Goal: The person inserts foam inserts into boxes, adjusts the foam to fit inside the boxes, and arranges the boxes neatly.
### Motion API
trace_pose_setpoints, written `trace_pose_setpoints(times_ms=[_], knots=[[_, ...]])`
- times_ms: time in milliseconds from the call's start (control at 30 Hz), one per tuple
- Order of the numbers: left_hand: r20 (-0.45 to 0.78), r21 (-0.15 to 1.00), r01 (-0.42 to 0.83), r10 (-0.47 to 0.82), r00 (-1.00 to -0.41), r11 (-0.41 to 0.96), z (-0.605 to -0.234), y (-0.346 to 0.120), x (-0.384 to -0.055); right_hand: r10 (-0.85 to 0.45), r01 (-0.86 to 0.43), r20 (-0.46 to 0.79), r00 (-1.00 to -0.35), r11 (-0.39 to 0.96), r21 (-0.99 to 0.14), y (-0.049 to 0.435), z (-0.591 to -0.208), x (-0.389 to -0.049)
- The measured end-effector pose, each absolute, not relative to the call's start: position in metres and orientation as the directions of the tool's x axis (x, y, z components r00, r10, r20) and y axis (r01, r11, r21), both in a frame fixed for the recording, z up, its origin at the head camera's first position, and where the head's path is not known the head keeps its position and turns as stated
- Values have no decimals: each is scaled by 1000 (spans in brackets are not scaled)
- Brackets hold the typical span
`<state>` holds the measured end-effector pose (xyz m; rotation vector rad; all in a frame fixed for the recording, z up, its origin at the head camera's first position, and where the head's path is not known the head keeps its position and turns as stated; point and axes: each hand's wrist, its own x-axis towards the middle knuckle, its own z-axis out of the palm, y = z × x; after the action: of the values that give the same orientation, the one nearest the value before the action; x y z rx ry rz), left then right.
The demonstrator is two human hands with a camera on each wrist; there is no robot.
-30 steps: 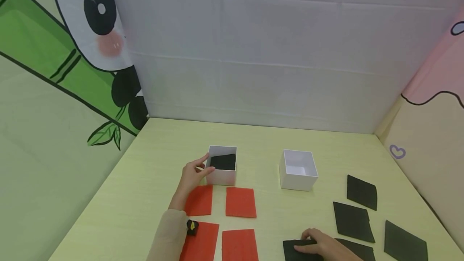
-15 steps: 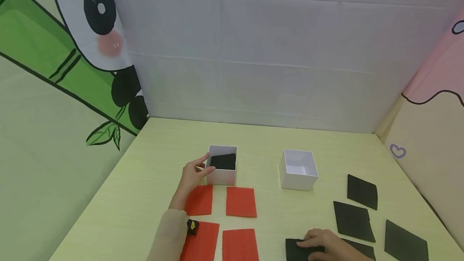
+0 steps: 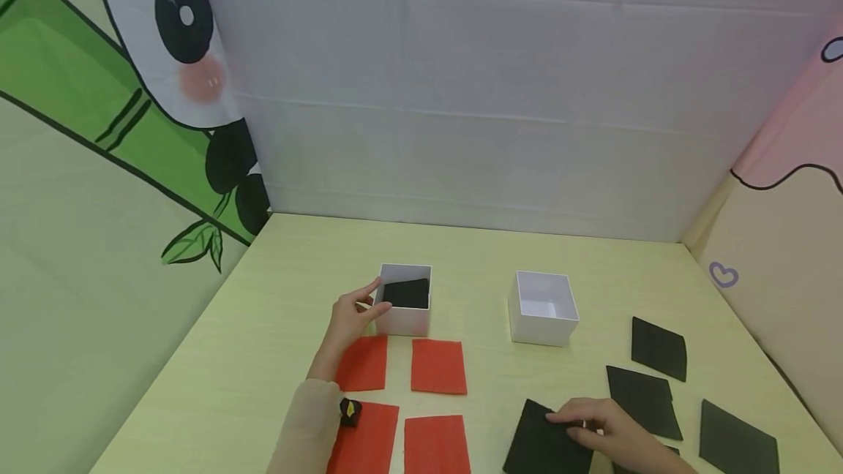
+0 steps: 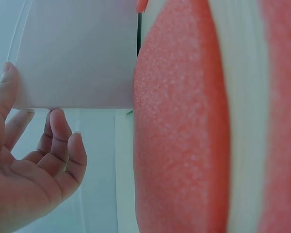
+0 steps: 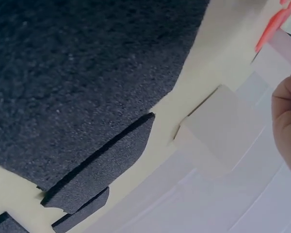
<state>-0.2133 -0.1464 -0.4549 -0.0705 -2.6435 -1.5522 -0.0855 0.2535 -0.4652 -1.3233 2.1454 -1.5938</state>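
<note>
My left hand [image 3: 352,320] rests against the left side of the white box [image 3: 404,307], thumb and forefinger spread lightly along its near corner; the left wrist view shows the fingers [image 4: 63,145] loosely curled beside the box wall [image 4: 77,53], not wrapped round it. Inside that box I see a black foam sheet [image 3: 405,292].

My right hand [image 3: 602,430] is at the lower right of the tabletop [image 3: 263,342], pinching the edge of another black foam square [image 3: 543,445], which sits tilted at the near edge, just left of my fingers. In the right wrist view that square [image 5: 87,63] fills most of the frame.

Beneath my left forearm lie four red foam sheets [image 3: 437,366] in a two-by-two block, just in front of the white box. A second white box [image 3: 543,309] stands open to the right, well apart from the first. Three more black squares [image 3: 642,401] lie flat near the right edge, close to my right hand, and the corner of a further one shows under it. A small black item [image 3: 349,412] is strapped at my left wrist.
</note>
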Motion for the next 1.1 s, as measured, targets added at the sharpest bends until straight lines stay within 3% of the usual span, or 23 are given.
trace_pose_setpoints(times_ms=[200,667,1100], knots=[[91,871,79,-1,-996,484,-452,-144,-213,-670,-488,293,-682,118,-865,255,-451,-90],[86,876,64,-23,-996,478,-449,-135,-218,-626,-402,234,-744,138,-905,259,-429,-119],[87,877,64,-26,-996,477,-451,-135,-220,-532,-365,218,-818,189,-912,233,-418,-137]])
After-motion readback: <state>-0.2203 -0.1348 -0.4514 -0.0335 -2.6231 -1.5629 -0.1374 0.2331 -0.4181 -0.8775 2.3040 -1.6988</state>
